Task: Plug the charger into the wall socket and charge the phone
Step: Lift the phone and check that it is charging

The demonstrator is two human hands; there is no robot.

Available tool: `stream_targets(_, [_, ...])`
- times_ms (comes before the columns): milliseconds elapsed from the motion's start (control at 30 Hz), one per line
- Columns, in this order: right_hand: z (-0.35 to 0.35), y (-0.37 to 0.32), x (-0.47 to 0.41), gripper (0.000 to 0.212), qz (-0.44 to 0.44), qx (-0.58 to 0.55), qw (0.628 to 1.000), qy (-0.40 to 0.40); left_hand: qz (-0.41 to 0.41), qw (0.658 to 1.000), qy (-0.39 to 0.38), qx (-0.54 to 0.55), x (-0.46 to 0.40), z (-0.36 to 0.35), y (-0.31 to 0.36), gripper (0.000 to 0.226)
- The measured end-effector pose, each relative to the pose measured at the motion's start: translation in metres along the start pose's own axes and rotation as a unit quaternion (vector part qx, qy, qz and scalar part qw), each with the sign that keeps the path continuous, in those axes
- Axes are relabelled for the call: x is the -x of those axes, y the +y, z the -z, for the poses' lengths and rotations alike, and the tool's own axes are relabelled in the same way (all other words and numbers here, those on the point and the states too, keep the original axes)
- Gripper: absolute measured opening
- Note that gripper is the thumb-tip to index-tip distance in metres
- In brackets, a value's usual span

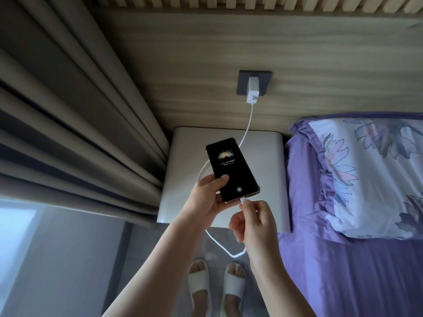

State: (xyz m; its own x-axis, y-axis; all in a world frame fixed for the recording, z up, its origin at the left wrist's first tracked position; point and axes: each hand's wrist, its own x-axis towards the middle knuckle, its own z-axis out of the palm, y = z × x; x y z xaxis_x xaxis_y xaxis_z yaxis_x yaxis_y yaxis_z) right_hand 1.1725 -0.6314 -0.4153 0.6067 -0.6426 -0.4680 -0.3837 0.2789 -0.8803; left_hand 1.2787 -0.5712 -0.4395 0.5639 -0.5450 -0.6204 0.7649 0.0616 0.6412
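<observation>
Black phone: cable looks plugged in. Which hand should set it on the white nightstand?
Left. The left hand already grips the black phone directly above the white nightstand; the right hand only pinches the white cable connector.

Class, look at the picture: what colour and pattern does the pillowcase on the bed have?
The pillowcase is pale with purple and blue flowers and a purple border, seen in the head view, the only one.

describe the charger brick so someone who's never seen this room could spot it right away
Start at the wood-panelled wall behind the white bedside table. Above that table sits a dark square socket plate, and the charger is plugged into it. It is the only white block on the wall, with a white cable hanging from it.
</observation>
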Motion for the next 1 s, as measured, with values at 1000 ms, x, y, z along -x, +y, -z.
stream_targets(1000, [0.029,-0.196,0.051,0.041,0.141,-0.316,0.921,-0.176,-0.136,0.965,-0.187,0.126,0.133,-0.104,0.137,0.051])
